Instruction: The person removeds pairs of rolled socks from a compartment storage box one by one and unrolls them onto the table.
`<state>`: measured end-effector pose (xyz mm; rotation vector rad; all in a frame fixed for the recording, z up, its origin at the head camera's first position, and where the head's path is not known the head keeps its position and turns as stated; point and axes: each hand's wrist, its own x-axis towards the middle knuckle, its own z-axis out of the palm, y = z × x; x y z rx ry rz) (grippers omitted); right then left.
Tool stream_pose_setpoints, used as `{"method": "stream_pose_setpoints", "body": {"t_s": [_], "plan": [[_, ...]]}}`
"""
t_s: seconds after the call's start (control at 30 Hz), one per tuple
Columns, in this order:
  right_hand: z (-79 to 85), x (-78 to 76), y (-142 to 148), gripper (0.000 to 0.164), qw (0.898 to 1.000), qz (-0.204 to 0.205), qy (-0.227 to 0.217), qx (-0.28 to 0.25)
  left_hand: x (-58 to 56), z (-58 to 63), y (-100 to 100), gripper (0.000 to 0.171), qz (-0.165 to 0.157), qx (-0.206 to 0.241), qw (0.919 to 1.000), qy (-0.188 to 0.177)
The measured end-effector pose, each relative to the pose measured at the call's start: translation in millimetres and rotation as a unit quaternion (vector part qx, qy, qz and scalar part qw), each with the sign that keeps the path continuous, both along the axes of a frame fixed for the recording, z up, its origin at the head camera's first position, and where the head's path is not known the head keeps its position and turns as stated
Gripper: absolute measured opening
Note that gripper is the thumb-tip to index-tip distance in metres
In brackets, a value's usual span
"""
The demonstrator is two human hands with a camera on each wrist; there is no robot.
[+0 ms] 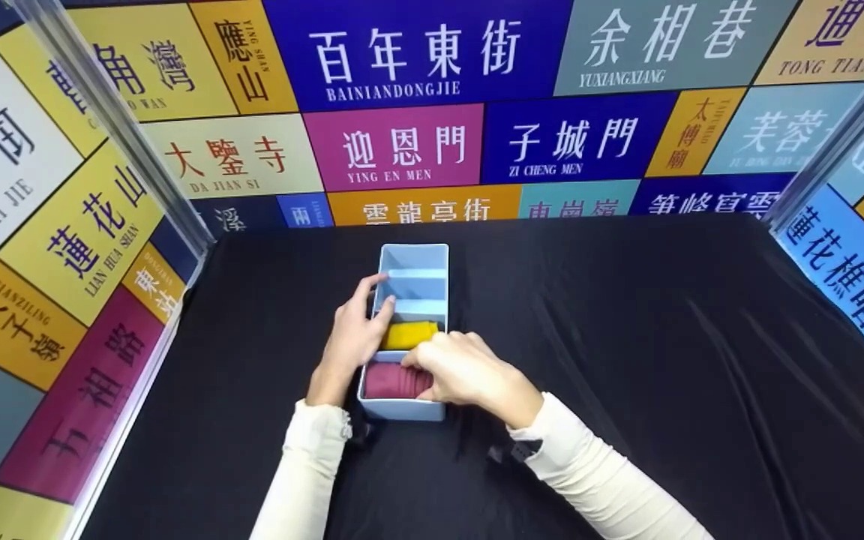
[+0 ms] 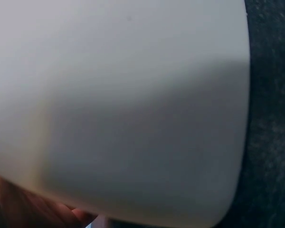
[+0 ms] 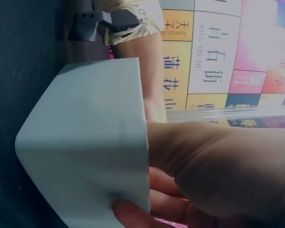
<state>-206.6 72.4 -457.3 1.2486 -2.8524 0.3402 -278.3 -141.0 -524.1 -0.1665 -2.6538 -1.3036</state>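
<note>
A long light-blue divided box (image 1: 402, 410) lies lengthwise before me. My left hand (image 1: 355, 326) holds its left side, with thumb and forefinger at the rim. In the nearest compartment sits a dark pink rolled cloth (image 1: 387, 381). My right hand (image 1: 473, 371) pinches the right end of this roll between thumb and fingers. A yellow folded cloth (image 1: 411, 335) fills the compartment just beyond it. In the right wrist view, the fingers (image 3: 166, 204) reach over the box wall, with one fingertip against its outside. A pale sleeve (image 2: 133, 118) hides most of the left wrist view.
Two farther compartments of the box show bare blue floors. Black cloth (image 1: 627, 337) covers the table under it. Panels with coloured street-name signs (image 1: 394, 146) stand behind and at both sides, with clear posts (image 1: 124, 127) at the corners.
</note>
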Motion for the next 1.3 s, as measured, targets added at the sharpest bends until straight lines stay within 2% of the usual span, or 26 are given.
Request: {"method": "stream_pose_setpoints", "body": {"t_s": [0.37, 0.73, 1.0, 1.3], "plan": [[-4.8, -2.6, -2, 0.026, 1.0, 0.007, 0.011, 0.019, 0.0, -0.6, 0, 0.049, 0.002, 0.003, 1.0, 0.006], [-4.8, 0.4, 4, 0.025, 1.0, 0.018, 0.024, 0.001, -0.4, 0.8, -1, 0.049, -0.001, -0.001, 1.0, 0.0], [3.8, 6.4, 13, 0.034, 0.999, 0.026, 0.013, -0.027, -1.1, 0.6, 0, 0.05, 0.0, 0.002, 1.0, 0.0], [3.6, 7.0, 26, 0.039, 0.994, 0.044, -0.016, -0.096, -0.9, 1.4, 0, 0.049, 0.002, 0.007, 0.9999, -0.008]]}}
